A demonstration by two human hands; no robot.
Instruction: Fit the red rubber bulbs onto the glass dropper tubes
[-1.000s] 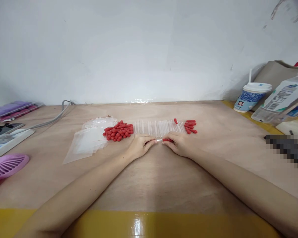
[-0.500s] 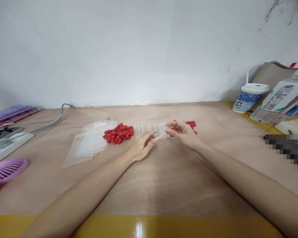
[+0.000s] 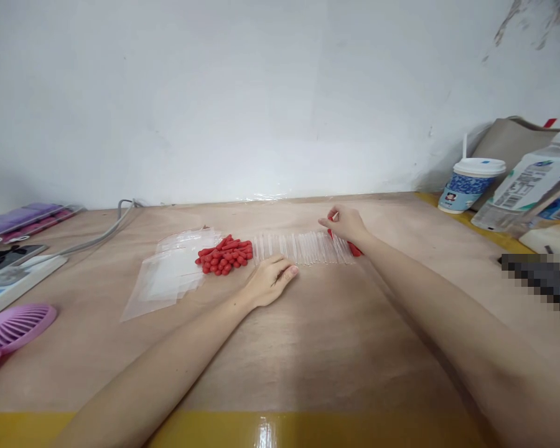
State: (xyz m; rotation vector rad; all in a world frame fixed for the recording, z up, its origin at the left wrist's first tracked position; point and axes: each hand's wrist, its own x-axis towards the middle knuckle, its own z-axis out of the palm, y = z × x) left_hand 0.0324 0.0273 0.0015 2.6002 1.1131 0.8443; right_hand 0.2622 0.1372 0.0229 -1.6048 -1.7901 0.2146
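Observation:
My left hand point(image 3: 271, 280) rests on the table at the near edge of a row of thin clear tubes point(image 3: 303, 247). Its fingers are loosely bent, the thumb stands apart, and nothing shows in it. Beyond the row's right end, my right hand point(image 3: 345, 223) is raised with thumb and forefinger pinched. A bit of red rubber bulb point(image 3: 331, 219) shows at those fingertips; whether a tube is attached is hidden. More red bulbs point(image 3: 354, 249) lie partly covered below the right wrist. Left of the row sits a heap of red bulbs point(image 3: 224, 255).
Clear plastic bags point(image 3: 168, 270) lie fanned out left of the heap. Farther left are a pink fan point(image 3: 21, 323), a white power strip point(image 3: 28, 274) and a grey cable point(image 3: 107, 233). At right stand a paper cup point(image 3: 469, 185) and a tilted bottle point(image 3: 522, 186).
My right hand has moved up and away from the left, to the row's far right. The tube that spanned both hands no longer shows between them. My left hand has barely moved.

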